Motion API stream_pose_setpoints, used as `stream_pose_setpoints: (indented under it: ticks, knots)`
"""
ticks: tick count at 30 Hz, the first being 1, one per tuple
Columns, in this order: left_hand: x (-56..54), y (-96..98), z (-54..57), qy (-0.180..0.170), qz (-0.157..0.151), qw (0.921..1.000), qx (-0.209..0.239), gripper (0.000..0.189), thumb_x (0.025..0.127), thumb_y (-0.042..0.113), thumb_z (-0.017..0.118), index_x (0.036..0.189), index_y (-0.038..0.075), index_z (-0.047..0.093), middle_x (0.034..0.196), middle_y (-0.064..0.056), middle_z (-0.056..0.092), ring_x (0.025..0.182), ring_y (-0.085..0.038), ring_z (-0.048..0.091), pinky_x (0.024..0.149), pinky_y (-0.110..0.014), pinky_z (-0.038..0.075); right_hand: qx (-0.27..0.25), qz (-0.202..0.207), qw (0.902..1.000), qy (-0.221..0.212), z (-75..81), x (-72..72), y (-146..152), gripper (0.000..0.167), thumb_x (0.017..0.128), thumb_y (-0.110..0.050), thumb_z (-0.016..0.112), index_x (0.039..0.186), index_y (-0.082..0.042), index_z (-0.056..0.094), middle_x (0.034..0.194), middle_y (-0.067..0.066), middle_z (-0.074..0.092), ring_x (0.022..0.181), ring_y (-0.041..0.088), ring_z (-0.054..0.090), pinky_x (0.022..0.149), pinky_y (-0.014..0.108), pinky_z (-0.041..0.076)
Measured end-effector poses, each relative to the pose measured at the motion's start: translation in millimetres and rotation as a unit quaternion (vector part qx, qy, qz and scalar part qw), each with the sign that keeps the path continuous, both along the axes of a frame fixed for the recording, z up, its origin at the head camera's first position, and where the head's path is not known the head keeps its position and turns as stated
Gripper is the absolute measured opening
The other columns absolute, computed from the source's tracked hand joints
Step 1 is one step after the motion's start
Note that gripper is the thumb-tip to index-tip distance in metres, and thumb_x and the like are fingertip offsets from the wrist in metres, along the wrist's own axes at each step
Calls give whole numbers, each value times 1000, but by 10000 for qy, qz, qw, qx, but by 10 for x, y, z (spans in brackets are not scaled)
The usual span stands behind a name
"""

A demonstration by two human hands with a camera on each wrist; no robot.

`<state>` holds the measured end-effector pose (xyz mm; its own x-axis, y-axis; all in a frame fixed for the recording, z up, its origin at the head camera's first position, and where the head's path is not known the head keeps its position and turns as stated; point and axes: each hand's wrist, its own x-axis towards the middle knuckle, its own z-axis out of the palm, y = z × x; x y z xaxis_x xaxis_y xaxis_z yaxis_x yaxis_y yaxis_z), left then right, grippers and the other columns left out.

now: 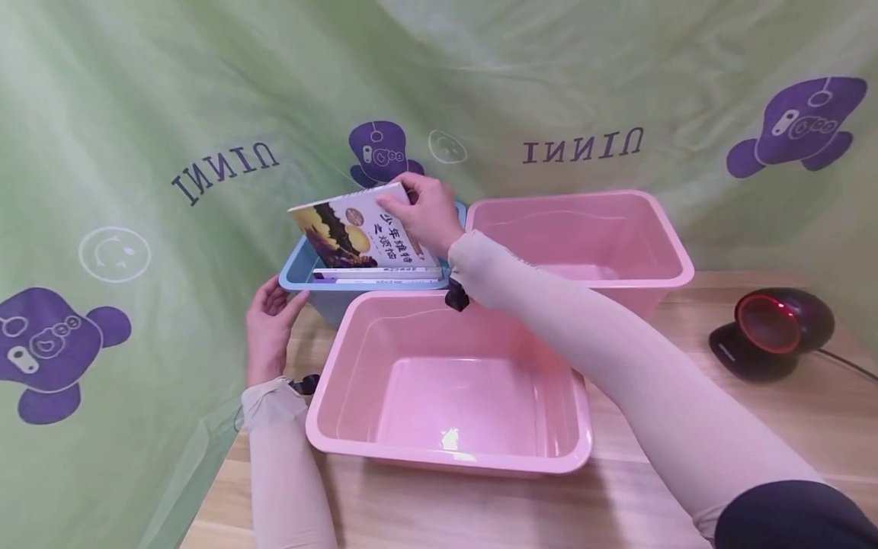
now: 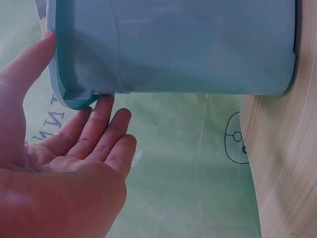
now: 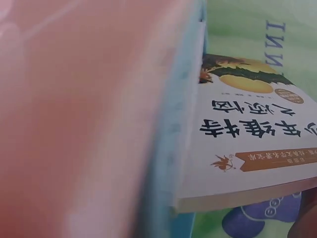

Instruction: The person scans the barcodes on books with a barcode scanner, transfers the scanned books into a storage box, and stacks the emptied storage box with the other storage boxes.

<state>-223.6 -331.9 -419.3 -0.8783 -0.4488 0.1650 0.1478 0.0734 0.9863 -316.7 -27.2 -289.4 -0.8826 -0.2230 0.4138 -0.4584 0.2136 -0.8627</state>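
Note:
In the head view my right hand (image 1: 428, 213) pinches a paperback book (image 1: 360, 232) by its upper right corner, thumb on the front cover. The book stands tilted in the blue bin (image 1: 295, 273), behind several white-spined books (image 1: 377, 273) lined up inside. Its white cover with dark Chinese lettering also shows in the right wrist view. My left hand (image 1: 269, 328) is at the bin's left front corner. In the left wrist view, its thumb touches the rim of the blue bin (image 2: 188, 47), and its loosely extended fingers reach the rim's corner.
A pink bin (image 1: 446, 404) stands in front, its inside bare. Another pink bin (image 1: 576, 236) is at the back right, beside the blue one. A black device with a red-lit ring (image 1: 775, 328) and cable sits right on the wooden table (image 1: 652, 473). Green printed cloth (image 1: 480, 76) hangs behind.

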Motion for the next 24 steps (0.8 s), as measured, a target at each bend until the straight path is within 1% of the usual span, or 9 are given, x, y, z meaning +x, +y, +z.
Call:
stream_pose_setpoints:
  ticks: [6,11,14,17,19,22,24]
  knots:
    - [18,17,29,-141,11,9998,-106,69,99,8,85,161,3,55,133,6,66,129,-11,61,108,-14,51,225,411,9979,-437,-66,91,-29,17,106,-24,80,115,-9,79,104,13,85,85,20,83,73,31,69]
    - [27,11,27,-82,10,9999,-70,68,99,8,86,160,4,56,135,5,67,128,-10,61,109,-15,50,729,421,9945,-622,-98,133,-4,17,106,-24,79,116,-11,80,109,10,85,93,19,83,82,30,67]
    - [26,3,19,-41,15,10000,-15,67,99,7,86,159,5,57,135,6,68,128,-10,62,109,-15,51,930,457,9925,-643,-120,148,-3,17,105,-23,80,117,-11,81,111,10,85,94,19,82,84,29,65]
    - [27,5,19,-48,25,10000,11,67,98,8,87,159,6,58,135,6,68,129,-10,62,111,-17,51,910,572,9917,-708,-137,167,-18,18,105,-24,80,117,-11,81,110,9,85,95,19,81,84,30,63]
    - [27,7,20,-56,31,10000,-55,67,99,8,86,160,6,57,136,5,68,130,-11,62,117,-21,50,827,614,9914,-809,-151,178,-29,17,105,-25,80,117,-12,81,110,9,85,94,19,80,84,30,63]
    - [27,16,31,-93,35,9999,-56,67,99,8,86,160,5,57,137,4,67,130,-11,61,123,-26,48,706,596,9910,-970,-174,189,-42,16,106,-26,80,116,-13,80,110,8,85,94,18,80,84,30,64]
    - [27,16,37,-103,41,9999,-99,67,100,8,85,160,5,56,137,5,67,130,-10,61,124,-27,48,608,542,9916,-1002,-189,188,-46,15,107,-26,80,115,-13,80,110,8,85,94,18,81,85,31,66]
